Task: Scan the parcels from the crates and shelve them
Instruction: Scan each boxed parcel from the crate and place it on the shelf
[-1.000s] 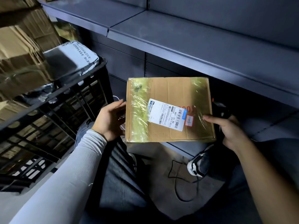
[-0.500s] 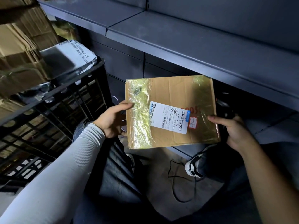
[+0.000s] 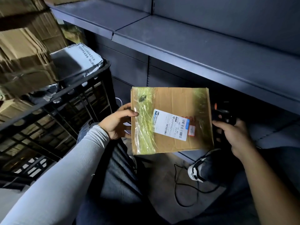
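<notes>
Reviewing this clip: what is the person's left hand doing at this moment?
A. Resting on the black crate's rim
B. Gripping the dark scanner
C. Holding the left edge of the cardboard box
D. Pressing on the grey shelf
C: the left hand has its thumb laid over the left edge of the cardboard box, whose white label faces up; the dark scanner is in the right hand.

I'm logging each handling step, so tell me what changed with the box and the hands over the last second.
The left hand shifted its grip: its thumb now lies on top of the cardboard box, near the left edge. The right hand drew back off the box's right edge and now grips only the black scanner. The box stayed label-up; the crate and shelf did not move.
</notes>
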